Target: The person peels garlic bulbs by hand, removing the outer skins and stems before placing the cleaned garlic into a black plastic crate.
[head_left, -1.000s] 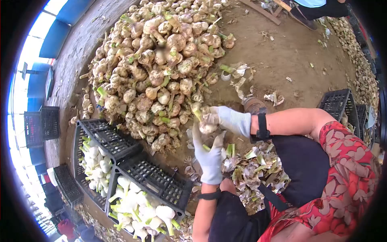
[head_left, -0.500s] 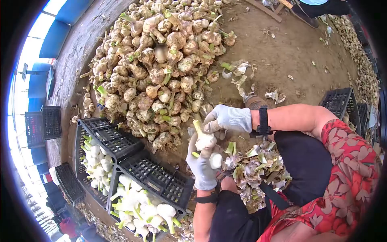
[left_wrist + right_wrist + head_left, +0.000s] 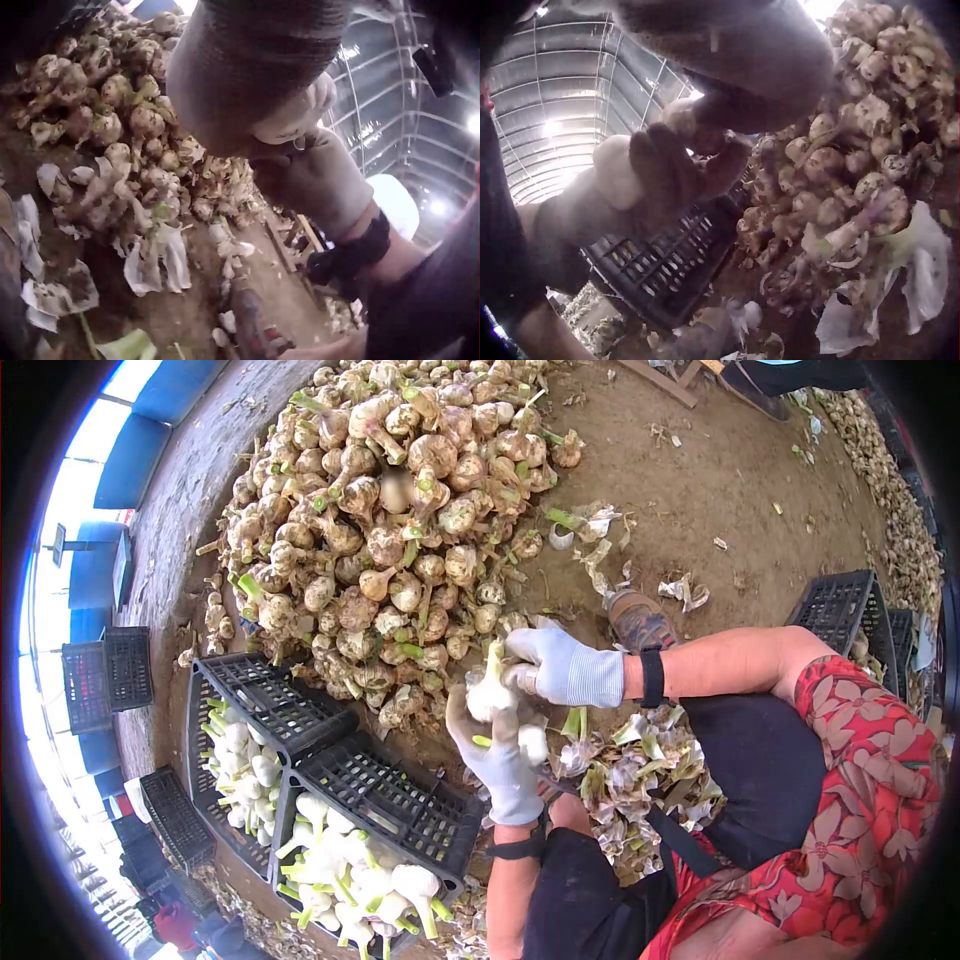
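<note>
My gloved left hand (image 3: 497, 765) holds a whitish garlic bulb (image 3: 490, 700) with its stem upward. A second white bulb (image 3: 532, 743) sits in the same hand, against the palm side; it shows pale in the right wrist view too, as a smooth white bulb (image 3: 617, 172). My gloved right hand (image 3: 568, 665) has its fingers bent at the upper side of the first bulb, pinching beside the stem (image 3: 495, 657). In the left wrist view the right hand (image 3: 319, 180) lies close behind the left glove (image 3: 240, 75), which hides most of the bulb.
A large heap of unpeeled garlic (image 3: 350, 550) lies ahead. Black crates (image 3: 390, 805) at the left hold white bulbs (image 3: 345, 870) with trimmed green stems. Loose peelings (image 3: 640, 780) cover the ground by my legs. A shoe (image 3: 645, 622) and another crate (image 3: 840, 610) are at the right.
The bulb between my hands went from brownish to whitish, and it moved slightly left into my left hand's grip. My right hand shifted from around the bulb to its stem side.
</note>
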Demonstrator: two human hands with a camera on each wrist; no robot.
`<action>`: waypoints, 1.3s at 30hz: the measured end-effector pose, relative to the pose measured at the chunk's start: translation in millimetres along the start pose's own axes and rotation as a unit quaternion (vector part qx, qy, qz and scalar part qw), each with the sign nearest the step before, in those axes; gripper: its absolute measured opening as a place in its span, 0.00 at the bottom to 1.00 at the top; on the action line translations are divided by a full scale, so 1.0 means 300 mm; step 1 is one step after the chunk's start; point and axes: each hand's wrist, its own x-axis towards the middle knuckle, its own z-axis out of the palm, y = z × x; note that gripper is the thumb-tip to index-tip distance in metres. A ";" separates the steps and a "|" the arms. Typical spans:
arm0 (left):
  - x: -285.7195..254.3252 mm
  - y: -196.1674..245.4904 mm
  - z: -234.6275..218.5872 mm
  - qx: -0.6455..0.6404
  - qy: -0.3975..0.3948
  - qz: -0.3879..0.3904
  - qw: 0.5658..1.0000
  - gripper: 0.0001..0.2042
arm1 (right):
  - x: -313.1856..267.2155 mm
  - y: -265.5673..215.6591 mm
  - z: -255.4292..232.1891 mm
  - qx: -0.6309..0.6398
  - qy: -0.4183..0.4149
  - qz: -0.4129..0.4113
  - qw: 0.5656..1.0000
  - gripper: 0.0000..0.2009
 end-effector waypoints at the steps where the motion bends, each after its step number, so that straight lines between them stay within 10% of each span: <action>1: 0.007 0.007 -0.002 0.008 0.001 -0.025 1.000 0.21 | -0.001 -0.004 0.007 -0.005 0.001 -0.006 1.000 0.14; 3: 0.050 0.056 -0.023 -0.206 -0.098 -0.141 0.963 0.22 | 0.004 -0.011 0.016 0.008 0.030 -0.125 0.992 0.13; 4: 0.038 0.047 0.015 -0.279 0.066 -0.183 0.941 0.25 | -0.010 -0.021 0.020 0.000 0.032 -0.168 0.985 0.12; 5: 0.042 0.040 -0.005 -0.250 0.025 -0.180 0.951 0.25 | -0.017 -0.035 0.019 -0.009 0.035 -0.210 0.977 0.12; 8: 0.038 0.045 -0.061 -0.160 -0.131 -0.143 0.968 0.22 | -0.003 0.000 0.024 0.041 0.003 -0.125 0.991 0.11; 13: 0.029 0.034 -0.040 -0.176 -0.057 -0.091 0.979 0.19 | 0.006 0.037 0.033 0.093 -0.024 -0.030 0.995 0.12; 15: 0.038 0.000 -0.110 -0.270 -0.166 -0.087 0.944 0.18 | 0.054 0.005 -0.028 0.239 -0.026 0.216 0.946 0.09; 22: 0.029 0.006 -0.050 -0.135 0.008 -0.062 0.989 0.18 | 0.027 0.011 -0.029 -0.055 -0.053 -0.104 0.992 0.25; 31: 0.015 0.001 -0.025 -0.100 0.010 -0.042 0.994 0.18 | 0.011 -0.011 0.021 0.140 0.009 -0.064 0.988 0.07; 35: 0.002 0.012 -0.045 -0.126 -0.033 -0.066 0.989 0.20 | 0.044 -0.060 -0.021 0.282 0.008 0.221 0.934 0.07; 39: -0.001 0.020 -0.052 -0.122 -0.038 -0.056 0.990 0.23 | 0.043 -0.008 -0.036 0.231 -0.031 0.143 0.962 0.14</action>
